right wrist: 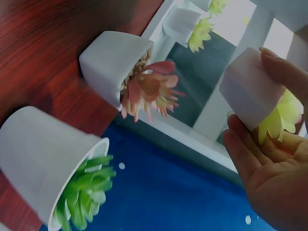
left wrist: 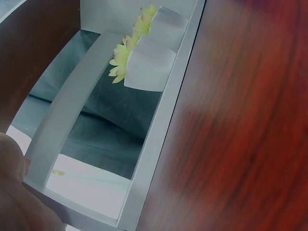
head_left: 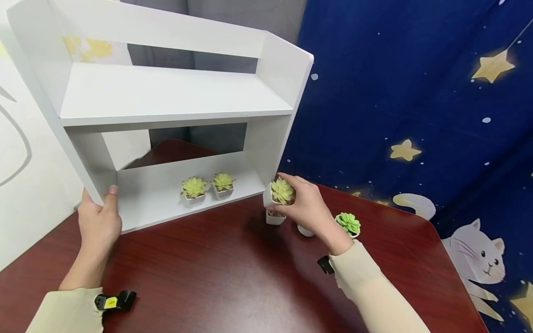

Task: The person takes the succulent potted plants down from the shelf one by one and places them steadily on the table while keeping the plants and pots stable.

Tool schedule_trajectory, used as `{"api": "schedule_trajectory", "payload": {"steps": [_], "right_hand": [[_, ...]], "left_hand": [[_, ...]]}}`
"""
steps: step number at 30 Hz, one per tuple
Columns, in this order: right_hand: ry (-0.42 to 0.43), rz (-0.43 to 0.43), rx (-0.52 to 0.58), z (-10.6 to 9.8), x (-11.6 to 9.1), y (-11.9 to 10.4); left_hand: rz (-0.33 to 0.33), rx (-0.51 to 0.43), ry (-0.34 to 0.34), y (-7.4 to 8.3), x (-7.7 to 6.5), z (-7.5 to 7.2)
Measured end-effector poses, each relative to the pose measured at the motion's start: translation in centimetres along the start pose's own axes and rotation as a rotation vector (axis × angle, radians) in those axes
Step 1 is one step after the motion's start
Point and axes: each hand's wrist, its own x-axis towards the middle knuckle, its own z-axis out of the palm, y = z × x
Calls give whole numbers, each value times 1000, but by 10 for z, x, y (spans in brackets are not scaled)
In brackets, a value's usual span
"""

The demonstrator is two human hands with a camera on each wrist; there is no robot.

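Observation:
My left hand (head_left: 100, 222) grips the lower left side panel of a white two-tier shelf (head_left: 175, 95), thumb on the inner side. Between the thumb and fingers of my right hand (head_left: 308, 203) is a potted succulent (right wrist: 250, 89) with yellow-green leaves in a white square pot, held beside the shelf's right front corner. Below it on the table stands a pink succulent (right wrist: 149, 89) in a white pot, its leaves hidden by the hand in the head view. Two yellow-green potted succulents, a left one (head_left: 194, 192) and a right one (head_left: 222, 182), sit on the bottom board.
A bright green succulent (head_left: 349, 223) in a white pot stands right of my right wrist. Under that wrist, part of a white pot (head_left: 305, 231) shows. The dark red table (head_left: 216, 277) ends at a blue curtain (head_left: 366, 92) with stars and a cat.

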Motion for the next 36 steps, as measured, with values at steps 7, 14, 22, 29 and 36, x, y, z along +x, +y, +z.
{"api": "schedule_trajectory", "payload": {"steps": [7, 14, 22, 29, 36], "right_hand": [[58, 43, 2, -20, -23, 16], [75, 91, -52, -32, -47, 38], [65, 143, -72, -42, -70, 60], [41, 163, -86, -44, -89, 72], [43, 193, -113, -43, -113, 85]], "left_hand": [[-13, 4, 14, -1, 2, 1], [-16, 6, 18, -1, 2, 1], [-50, 12, 26, 1, 1, 1], [-46, 15, 16, 1, 0, -1], [-22, 7, 19, 2, -1, 1]]}}
